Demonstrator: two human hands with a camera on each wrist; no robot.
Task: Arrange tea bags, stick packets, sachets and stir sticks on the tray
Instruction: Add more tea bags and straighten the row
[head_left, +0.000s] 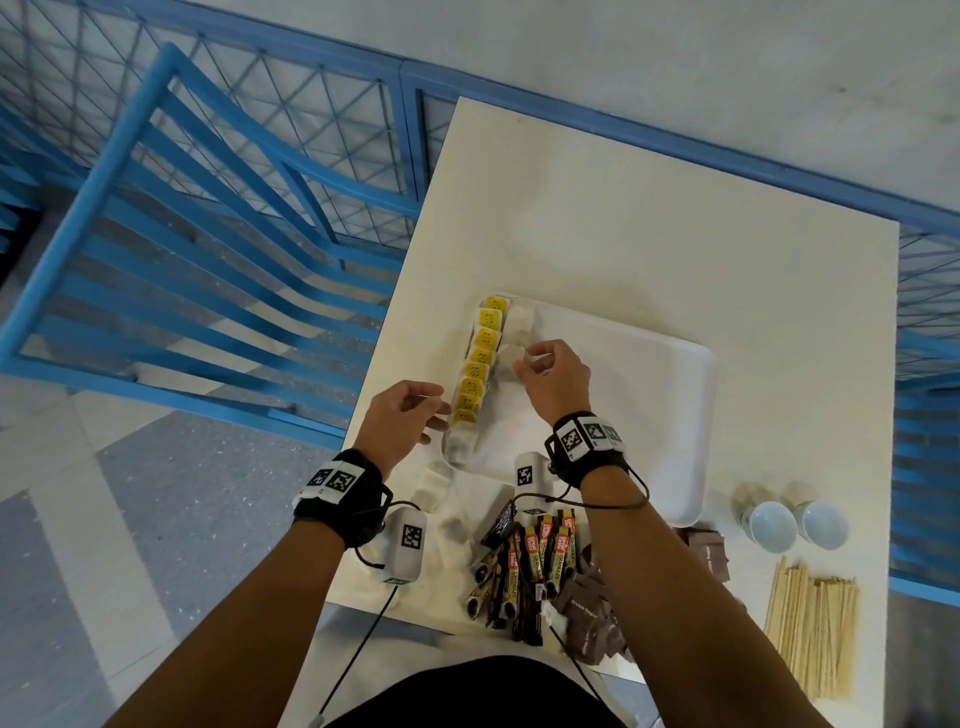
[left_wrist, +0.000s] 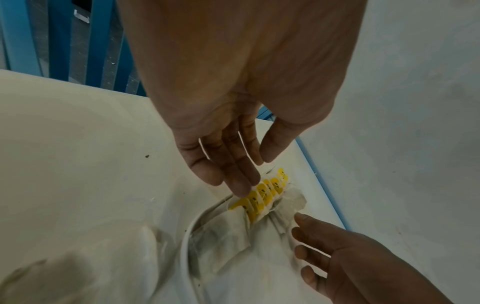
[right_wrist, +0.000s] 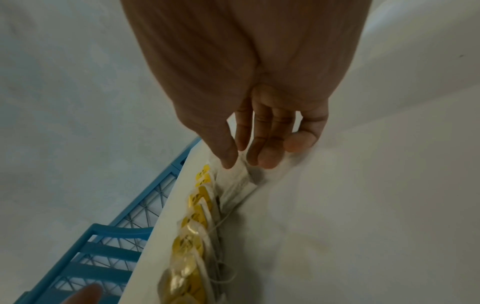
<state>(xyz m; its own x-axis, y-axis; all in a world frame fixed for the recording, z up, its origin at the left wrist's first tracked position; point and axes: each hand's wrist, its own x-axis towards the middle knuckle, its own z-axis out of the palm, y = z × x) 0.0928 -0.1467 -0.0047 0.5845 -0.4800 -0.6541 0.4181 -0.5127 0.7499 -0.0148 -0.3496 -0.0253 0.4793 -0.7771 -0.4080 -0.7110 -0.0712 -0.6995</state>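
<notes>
A white tray (head_left: 649, 374) lies mid-table. A row of yellow-tagged tea bags (head_left: 480, 358) lines its left edge, overlapping one another. My left hand (head_left: 439, 415) is at the row's near end. Its fingers are straight, and their tips touch the yellow tags (left_wrist: 262, 195). My right hand (head_left: 524, 358) hovers over the tray beside the row's middle. In the right wrist view its thumb and fingers (right_wrist: 259, 158) pinch the top edge of a white tea bag (right_wrist: 236, 181) that leans against the row.
On the near table lie loose tea bags (head_left: 431, 486), stick packets (head_left: 524, 566), brown sachets (head_left: 592, 608) and wooden stir sticks (head_left: 810, 623). Two white cups (head_left: 774, 525) stand right of the tray. A blue chair (head_left: 182, 249) and mesh fence border the table's left.
</notes>
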